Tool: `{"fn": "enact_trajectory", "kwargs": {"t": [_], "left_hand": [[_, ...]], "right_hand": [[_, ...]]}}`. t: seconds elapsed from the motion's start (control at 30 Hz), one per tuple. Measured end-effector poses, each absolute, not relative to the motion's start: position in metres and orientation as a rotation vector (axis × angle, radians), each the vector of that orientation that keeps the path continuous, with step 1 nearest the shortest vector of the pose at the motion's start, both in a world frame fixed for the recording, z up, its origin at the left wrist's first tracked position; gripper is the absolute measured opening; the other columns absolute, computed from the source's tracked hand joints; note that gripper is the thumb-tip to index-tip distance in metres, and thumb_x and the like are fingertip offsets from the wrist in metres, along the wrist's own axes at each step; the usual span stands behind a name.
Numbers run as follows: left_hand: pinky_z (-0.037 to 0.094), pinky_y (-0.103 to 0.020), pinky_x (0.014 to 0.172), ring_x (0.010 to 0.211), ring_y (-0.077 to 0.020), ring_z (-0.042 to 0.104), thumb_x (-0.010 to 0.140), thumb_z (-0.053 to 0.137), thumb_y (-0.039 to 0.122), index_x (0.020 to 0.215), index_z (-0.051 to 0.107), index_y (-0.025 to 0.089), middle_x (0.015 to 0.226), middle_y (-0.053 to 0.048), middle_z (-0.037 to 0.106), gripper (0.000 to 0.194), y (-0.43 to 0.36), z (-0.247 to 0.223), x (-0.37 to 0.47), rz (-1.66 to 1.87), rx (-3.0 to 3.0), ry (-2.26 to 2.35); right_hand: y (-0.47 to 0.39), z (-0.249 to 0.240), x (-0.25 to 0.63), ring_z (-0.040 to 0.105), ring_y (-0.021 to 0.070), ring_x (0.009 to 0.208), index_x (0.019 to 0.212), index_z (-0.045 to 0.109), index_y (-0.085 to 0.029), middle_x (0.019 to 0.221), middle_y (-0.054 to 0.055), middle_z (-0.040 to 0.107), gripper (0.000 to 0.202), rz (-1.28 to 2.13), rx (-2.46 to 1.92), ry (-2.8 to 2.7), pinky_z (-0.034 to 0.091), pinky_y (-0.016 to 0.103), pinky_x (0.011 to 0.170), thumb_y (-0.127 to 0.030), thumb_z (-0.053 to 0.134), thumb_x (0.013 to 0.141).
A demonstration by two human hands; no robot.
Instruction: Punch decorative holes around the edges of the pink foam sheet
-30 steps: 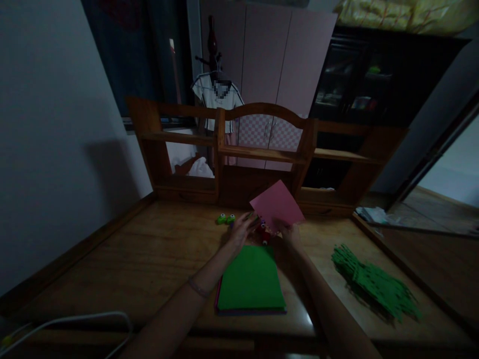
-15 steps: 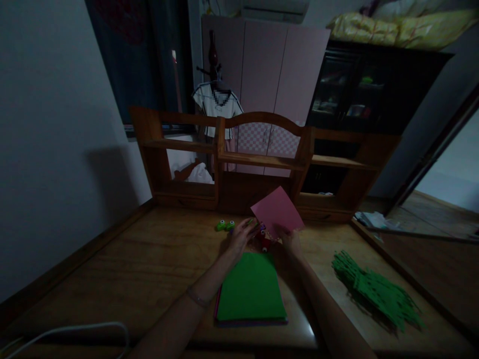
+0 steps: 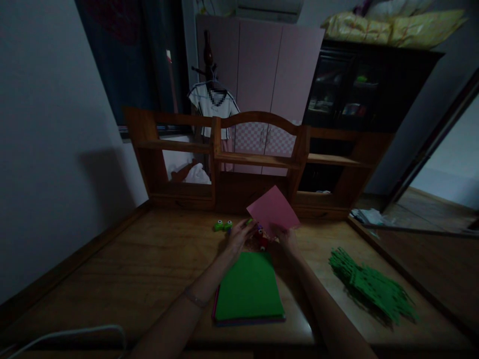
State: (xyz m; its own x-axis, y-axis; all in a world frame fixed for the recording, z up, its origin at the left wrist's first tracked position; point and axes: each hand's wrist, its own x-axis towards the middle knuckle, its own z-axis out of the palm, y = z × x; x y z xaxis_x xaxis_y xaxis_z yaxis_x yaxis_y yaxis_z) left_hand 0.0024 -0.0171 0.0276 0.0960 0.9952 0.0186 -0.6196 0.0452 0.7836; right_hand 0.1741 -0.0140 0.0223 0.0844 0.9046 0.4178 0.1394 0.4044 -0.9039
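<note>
A square sheet of pink paper (image 3: 273, 208) is tilted up over the desk, its lower edge pinched in my right hand (image 3: 288, 241). My left hand (image 3: 238, 238) is just left of the sheet, fingers bent together. A small green bit shows at its fingertips, too small and dark to name. Between the hands lies a red object with a round white eye (image 3: 263, 243), partly covered. Left of my left hand sits a bright green object with two eye-like knobs (image 3: 223, 226). Nearer me is a stack of coloured sheets, green paper (image 3: 249, 289) on top.
A heap of cut green paper pieces (image 3: 372, 286) lies on the right of the wooden desk (image 3: 149, 269). Wooden shelves (image 3: 258, 159) stand along the back edge. A white cable (image 3: 90, 329) loops at the front left, and a wall (image 3: 56, 149) rises on the left.
The whole view has shifted slightly. Both hands and the pink paper keep nearly the same places over the desk.
</note>
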Motion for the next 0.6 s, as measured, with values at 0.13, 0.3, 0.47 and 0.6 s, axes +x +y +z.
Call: {"fn": "enact_trajectory", "kwargs": {"t": [0.13, 0.3, 0.47, 0.6], "left_hand": [[0.048, -0.033, 0.089, 0.089, -0.0187, 0.064, 0.066, 0.076, 0.025, 0.097, 0.063, 0.012, 0.102, -0.011, 0.066, 0.035, -0.0150, 0.0258, 0.0024, 1.371, 0.751, 0.646], [0.048, -0.032, 0.089, 0.090, -0.0172, 0.064, 0.070, 0.073, 0.029, 0.101, 0.063, 0.012, 0.109, -0.012, 0.063, 0.037, -0.0137, 0.0213, 0.0014, 1.356, 0.805, 0.622], [0.047, -0.034, 0.090, 0.094, -0.0192, 0.062, 0.070, 0.073, 0.031, 0.103, 0.063, 0.012, 0.112, -0.013, 0.062, 0.039, -0.0132, 0.0190, 0.0005, 1.334, 0.862, 0.621], [0.048, -0.035, 0.090, 0.093, -0.0202, 0.063, 0.070, 0.073, 0.032, 0.104, 0.063, 0.012, 0.114, -0.014, 0.061, 0.041, -0.0128, 0.0187, 0.0008, 1.299, 0.882, 0.647]], "right_hand": [[-0.0159, 0.0286, 0.1718, 0.062, 0.0231, 0.077, 0.090, 0.065, -0.013, 0.085, 0.012, 0.069, 0.028, 0.780, -1.056, -1.353, 0.049, 0.033, 0.068, -0.035, 0.058, 0.074], [-0.0149, 0.0257, 0.1722, 0.063, 0.0233, 0.079, 0.088, 0.066, -0.014, 0.085, 0.011, 0.069, 0.029, 0.777, -1.041, -1.380, 0.049, 0.034, 0.071, -0.038, 0.057, 0.074], [-0.0161, 0.0267, 0.1726, 0.063, 0.0230, 0.083, 0.094, 0.065, -0.015, 0.091, 0.011, 0.069, 0.031, 0.801, -1.015, -1.395, 0.050, 0.034, 0.073, -0.037, 0.058, 0.073], [-0.0137, 0.0238, 0.1747, 0.063, 0.0229, 0.087, 0.097, 0.065, -0.018, 0.097, 0.009, 0.068, 0.032, 0.772, -1.029, -1.405, 0.050, 0.034, 0.075, -0.038, 0.057, 0.074]]}}
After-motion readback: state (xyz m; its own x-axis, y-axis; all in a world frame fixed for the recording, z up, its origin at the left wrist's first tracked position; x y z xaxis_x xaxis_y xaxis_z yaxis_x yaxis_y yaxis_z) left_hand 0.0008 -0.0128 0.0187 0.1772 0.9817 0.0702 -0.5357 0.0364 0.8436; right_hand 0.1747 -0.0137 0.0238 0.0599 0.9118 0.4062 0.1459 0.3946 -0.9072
